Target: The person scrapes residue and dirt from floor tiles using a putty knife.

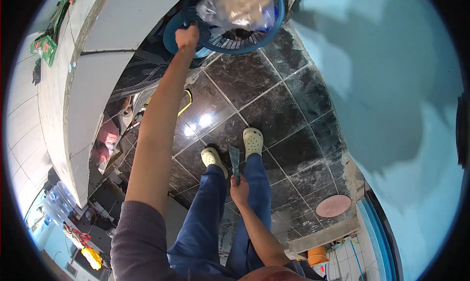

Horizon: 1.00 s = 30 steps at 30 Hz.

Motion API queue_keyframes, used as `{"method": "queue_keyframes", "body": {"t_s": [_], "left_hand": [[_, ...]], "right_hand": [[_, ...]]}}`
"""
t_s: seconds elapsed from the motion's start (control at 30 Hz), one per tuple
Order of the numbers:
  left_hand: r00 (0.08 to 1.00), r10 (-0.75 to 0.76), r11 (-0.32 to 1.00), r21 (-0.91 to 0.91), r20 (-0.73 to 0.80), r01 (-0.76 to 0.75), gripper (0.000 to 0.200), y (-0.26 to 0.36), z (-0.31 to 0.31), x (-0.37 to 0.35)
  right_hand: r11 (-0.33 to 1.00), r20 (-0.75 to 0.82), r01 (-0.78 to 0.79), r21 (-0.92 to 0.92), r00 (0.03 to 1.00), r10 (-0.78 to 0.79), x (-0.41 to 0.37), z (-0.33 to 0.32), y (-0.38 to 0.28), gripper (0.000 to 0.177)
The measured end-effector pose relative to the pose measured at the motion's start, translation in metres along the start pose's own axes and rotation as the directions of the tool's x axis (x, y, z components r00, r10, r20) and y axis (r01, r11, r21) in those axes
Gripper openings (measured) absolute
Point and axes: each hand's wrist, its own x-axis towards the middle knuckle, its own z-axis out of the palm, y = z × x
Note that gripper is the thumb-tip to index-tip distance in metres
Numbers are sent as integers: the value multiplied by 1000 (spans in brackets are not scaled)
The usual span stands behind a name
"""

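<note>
My left hand (187, 36) reaches far forward, its fingers closed at the left rim of a blue plastic basket (240, 50). The exact grip is partly hidden. Inside the basket lies a clear plastic bag (235, 7) with something pale in it, and dark items show through the slats. Behind the hand sits another blue round container (170, 36), mostly covered. Lower down, in front of my legs, my right hand (239, 190) is closed around the handle of a flat scraper (235, 159), whose blade points forward over the floor.
Dark tiles (274, 109) cover the floor, with my clogs (253, 140) on them. A blue wall (391, 85) runs along the right. A white counter (107, 80) stands left, with items beneath it. A round pinkish mat (334, 205) and an orange bucket (318, 255) are at the lower right.
</note>
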Motion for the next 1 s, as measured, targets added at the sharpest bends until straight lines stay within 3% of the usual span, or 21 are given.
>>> {"method": "queue_keyframes", "body": {"t_s": [0.03,0.07,0.13,0.2,0.23,0.27,0.3,0.33,0.4,0.43,0.47,0.5,0.57,0.6,0.67,0.7,0.73,0.77,0.87,0.97,1.0], "left_hand": [[997,76,990,118,-14,-74,26,-6,0,2],[997,72,990,119,-17,-70,26,-13,1,4],[961,157,973,-204,227,-111,21,-4,-7,-38],[964,198,927,-354,178,-125,18,-19,-10,-71],[966,115,939,-343,231,-29,16,-28,-19,-88],[971,107,943,-331,213,-31,17,-30,-32,-115],[954,66,962,-272,293,17,19,-48,-47,-127],[952,62,936,-349,301,50,21,-82,-54,-136],[949,-209,880,-378,238,288,22,-92,-76,-185],[932,-192,923,-266,308,278,22,-103,-94,-200],[922,-200,874,-365,333,321,23,-129,-100,-212],[911,-336,879,-268,239,394,24,-149,-108,-227],[846,-366,808,-319,388,496,26,-167,-134,-246],[857,-383,806,-329,343,492,26,-178,-146,-254],[768,-494,653,-410,407,637,27,-202,-163,-270],[774,-493,650,-423,397,631,27,-215,-171,-278],[756,-557,579,-492,344,651,28,-231,-182,-284],[725,-619,501,-560,302,660,30,-248,-192,-290],[637,-750,335,-728,178,598,28,-318,-223,-289],[528,-824,97,-866,207,491,25,-416,-271,-262],[545,-817,80,-897,191,435,25,-434,-288,-251]], "right_hand": [[1000,3,-1,-3,1000,1,0,0,-1,42],[1000,28,-25,-8,999,25,1,0,-2,41],[998,63,-54,-23,996,55,-1,0,3,39],[998,75,-52,-18,996,53,0,5,12,38],[998,82,-52,-24,995,54,0,3,12,38],[999,55,-44,-20,997,45,0,2,11,38],[999,40,-32,-20,999,33,-1,0,9,38],[999,65,-21,-29,998,22,1,-1,5,38],[997,9,-58,-52,998,59,-3,-4,-1,35],[998,-56,14,-65,998,-18,1,6,17,37],[993,-102,87,-81,990,-95,1,15,37,40],[992,-67,56,-110,996,-63,-2,15,36,40],[986,-10,-17,-167,1000,16,-1,16,27,39],[979,-3,-66,-192,998,66,-1,18,25,40],[972,21,-77,-224,996,84,3,21,30,40],[964,8,-103,-243,994,108,8,21,36,41],[969,-29,34,-244,999,-42,19,29,75,42],[967,-28,51,-249,998,-60,14,28,77,42],[949,-72,167,-266,979,-192,19,36,84,36],[989,-15,92,-114,995,-95,33,51,113,27],[999,10,45,21,999,-46,29,54,112,23]]}}
